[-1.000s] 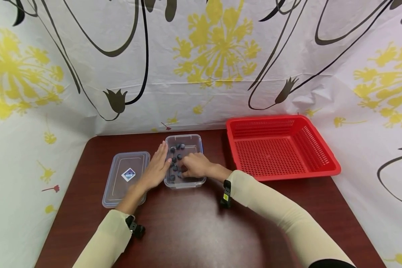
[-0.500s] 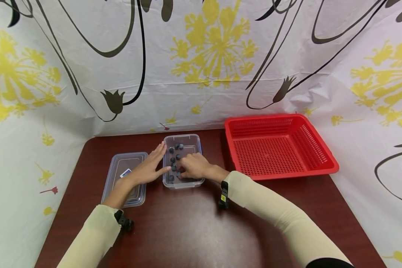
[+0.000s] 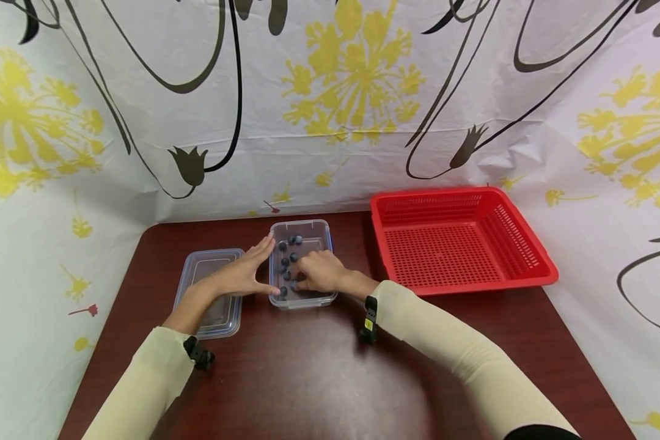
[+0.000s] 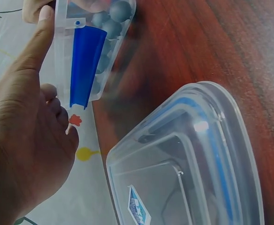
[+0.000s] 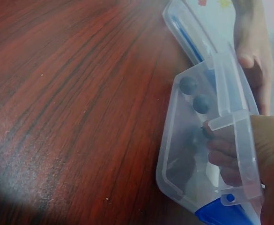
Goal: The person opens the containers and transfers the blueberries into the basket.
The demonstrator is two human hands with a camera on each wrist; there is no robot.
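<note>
A clear plastic box [image 3: 302,304] with blue side clips [image 4: 86,65] stands on the table, with several blueberries [image 3: 283,245] mostly along its left side. My right hand [image 3: 321,272] reaches inside from the right, its fingers [image 5: 223,159] curled. At its fingertips a blueberry [image 5: 206,132] shows through the wall in the right wrist view. My left hand [image 3: 233,278] is at the box's left side, thumb and fingers spread wide. Its thumb tip and fingertips lie right at the left rim. The left palm holds nothing.
A clear lid [image 4: 174,126] with a blue seal and a diamond sticker [image 4: 139,205] lies left of the box, partly under my left arm. A red perforated basket [image 3: 467,287] stands at the right on the dark wooden table [image 3: 308,379]. Patterned sheeting [image 3: 330,165] encloses the back and sides.
My left hand has shifted lower and left, spreading its thumb away from the fingers along the box's left rim. My right hand stays inside the box, nearly in place.
</note>
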